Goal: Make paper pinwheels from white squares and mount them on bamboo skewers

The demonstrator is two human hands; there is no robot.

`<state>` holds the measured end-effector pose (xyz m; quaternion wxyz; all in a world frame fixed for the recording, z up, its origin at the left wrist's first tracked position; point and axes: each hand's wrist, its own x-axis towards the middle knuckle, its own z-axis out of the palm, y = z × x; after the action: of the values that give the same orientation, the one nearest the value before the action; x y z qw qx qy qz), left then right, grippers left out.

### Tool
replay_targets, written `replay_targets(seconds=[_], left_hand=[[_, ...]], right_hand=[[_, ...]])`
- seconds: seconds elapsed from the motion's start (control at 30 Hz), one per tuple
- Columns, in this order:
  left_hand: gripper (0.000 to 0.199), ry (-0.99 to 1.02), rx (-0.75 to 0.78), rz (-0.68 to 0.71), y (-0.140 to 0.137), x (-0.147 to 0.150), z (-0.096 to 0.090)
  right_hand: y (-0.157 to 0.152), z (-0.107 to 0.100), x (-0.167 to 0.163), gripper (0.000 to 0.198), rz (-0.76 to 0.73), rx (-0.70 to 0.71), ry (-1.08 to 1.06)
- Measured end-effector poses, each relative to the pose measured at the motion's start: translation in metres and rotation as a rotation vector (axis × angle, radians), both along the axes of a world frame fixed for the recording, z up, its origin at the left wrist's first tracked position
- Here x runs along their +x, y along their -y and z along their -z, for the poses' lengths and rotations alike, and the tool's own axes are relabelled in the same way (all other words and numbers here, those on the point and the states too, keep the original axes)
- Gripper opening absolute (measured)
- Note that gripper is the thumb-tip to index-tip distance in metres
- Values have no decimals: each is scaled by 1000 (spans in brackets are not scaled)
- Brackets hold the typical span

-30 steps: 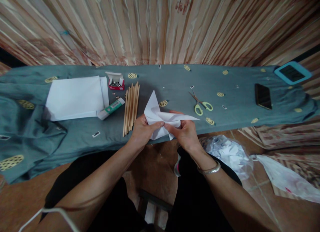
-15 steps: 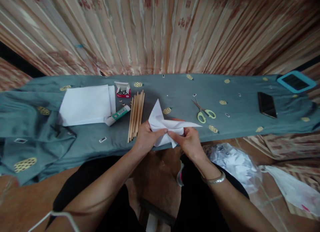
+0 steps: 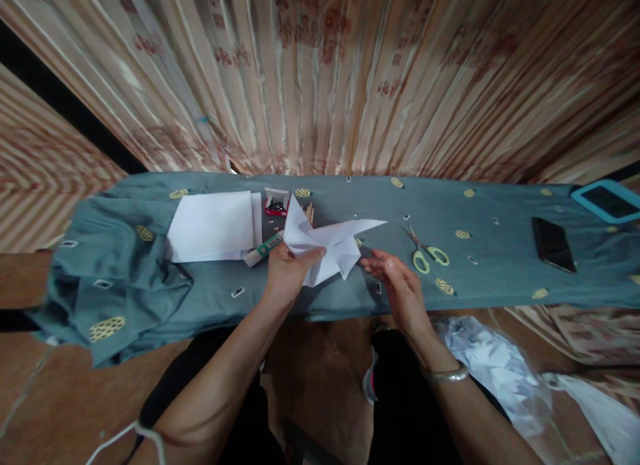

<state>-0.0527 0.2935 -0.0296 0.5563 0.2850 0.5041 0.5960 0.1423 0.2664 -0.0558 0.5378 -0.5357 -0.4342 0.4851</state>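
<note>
A white folded paper pinwheel [image 3: 333, 241] with pointed blades is pinched in my left hand [image 3: 287, 271], the thumb pressing near its middle. My right hand [image 3: 397, 281] hovers just right of the paper, apart from it, its fingers loosely spread and holding nothing I can see. Behind the paper, only the top ends of some thin wooden sticks [image 3: 310, 213] show. Left of my left hand lies a green and white small box [image 3: 264, 249]. A small red box [image 3: 277, 203] with shiny metal pins stands open behind it.
A stack of white paper [image 3: 213, 226] lies on the left of the green cloth [image 3: 320, 311]. Green-handled scissors [image 3: 425, 249] lie right of my right hand. Farther right are a dark phone [image 3: 553, 243] and a blue-framed tablet [image 3: 610, 201]. A clear plastic bag [image 3: 495, 368] rests on the floor.
My right hand has let go of the paper and moved right. My left hand still grips the paper, now lifted in front of the sticks. The view has shifted left.
</note>
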Motion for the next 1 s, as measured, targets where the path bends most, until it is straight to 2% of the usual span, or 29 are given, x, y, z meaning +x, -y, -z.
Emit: replay_targets(seconds=[0.2, 0.37, 0.5, 0.53, 0.57, 0.63, 0.8, 1.0], left_hand=[[29, 44, 196, -282, -16, -56, -27], [25, 6, 275, -504, -20, -98, -40], [26, 1, 276, -497, -16, -114, -44], [26, 1, 281, -509, -15, -115, -45], [26, 3, 292, -521, -15, -116, -45], [26, 11, 318, -528, -14, -116, -45], [22, 35, 339, -535, -14, -116, -44], [21, 16, 294, -518, -12, -119, -44]], right_hand=[[-19, 14, -19, 37, 31, 41, 94], [-28, 19, -47, 28, -114, 85, 284], [-45, 3, -72, 17, -260, 144, 423], [-52, -2, -78, 16, -297, 166, 486], [-60, -7, -84, 19, -375, 215, 671], [-77, -15, -96, 21, -399, 241, 771], [-111, -27, -130, 20, -498, 230, 974], [-122, -32, -166, 16, -574, 180, 1237]])
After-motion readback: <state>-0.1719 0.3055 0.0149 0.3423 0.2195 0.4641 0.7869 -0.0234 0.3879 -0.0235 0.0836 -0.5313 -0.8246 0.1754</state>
